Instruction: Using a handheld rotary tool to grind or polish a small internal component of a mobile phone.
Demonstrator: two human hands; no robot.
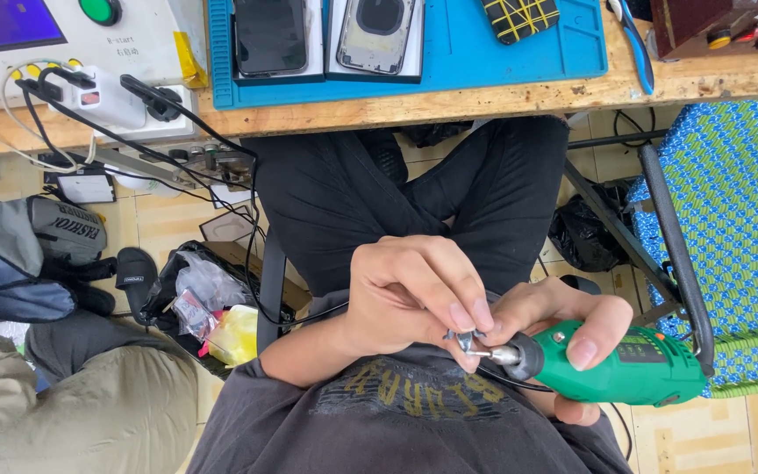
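My right hand (pixel 559 320) grips a green handheld rotary tool (pixel 633 364) held close over my lap, its metal nose pointing left. My left hand (pixel 414 290) is curled over the tool's tip, fingertips pinched on the small metal collet and bit (pixel 468 341). Both hands meet above my dark shirt and black trousers. The bit itself is mostly hidden by my fingers.
A wooden workbench edge (pixel 484 98) carries a blue work mat (pixel 458 53) with a phone (pixel 270 37) and a phone back housing (pixel 379 33). A power strip with cables (pixel 111 101) sits left. A green-blue woven chair (pixel 730 228) stands right. Bags and slippers lie on the floor at left.
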